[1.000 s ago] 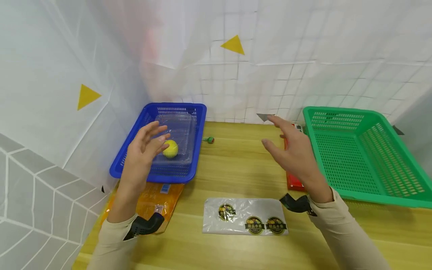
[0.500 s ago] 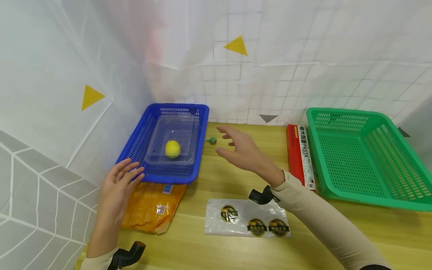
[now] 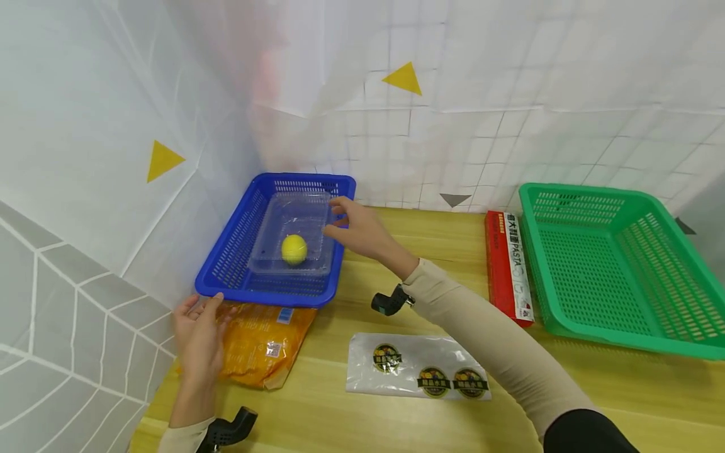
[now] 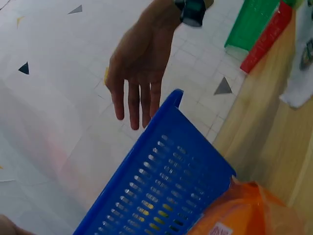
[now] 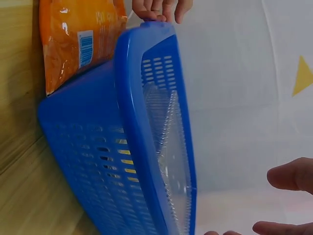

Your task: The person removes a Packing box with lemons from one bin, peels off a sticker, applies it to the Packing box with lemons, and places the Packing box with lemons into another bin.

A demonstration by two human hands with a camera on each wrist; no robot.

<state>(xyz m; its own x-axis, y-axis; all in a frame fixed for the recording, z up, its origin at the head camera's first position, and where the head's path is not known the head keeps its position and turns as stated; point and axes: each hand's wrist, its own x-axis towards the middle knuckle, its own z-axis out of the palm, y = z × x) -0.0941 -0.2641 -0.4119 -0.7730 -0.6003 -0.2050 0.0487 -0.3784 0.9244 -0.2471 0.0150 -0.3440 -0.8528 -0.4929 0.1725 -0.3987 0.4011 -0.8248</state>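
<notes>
A blue plastic basket [image 3: 266, 297] stands at the left of the table, with a clear plastic box [image 3: 306, 211] and a yellow ball [image 3: 294, 250] inside it. My left hand [image 3: 198, 330] is at its near left corner, thumb tip against the rim and fingers loosely bent. The right wrist view shows that hand's fingers [image 5: 159, 10] right at the rim. At the basket's right side, my right hand [image 3: 365, 231] reaches over the rim with thumb and fingers apart, holding nothing. Its fingers [image 4: 133, 105] hang fairly straight in the left wrist view.
An orange packet [image 3: 266, 352] lies in front of the blue basket, partly behind my left hand. A clear bag with round labels [image 3: 408, 368] lies at the front middle. At right are a red pasta box [image 3: 504, 270] and a green basket [image 3: 595, 264].
My right hand has moved left from near the pasta box to the blue basket's right rim. The left hand has drawn back from over the ball and come to the basket's near corner.
</notes>
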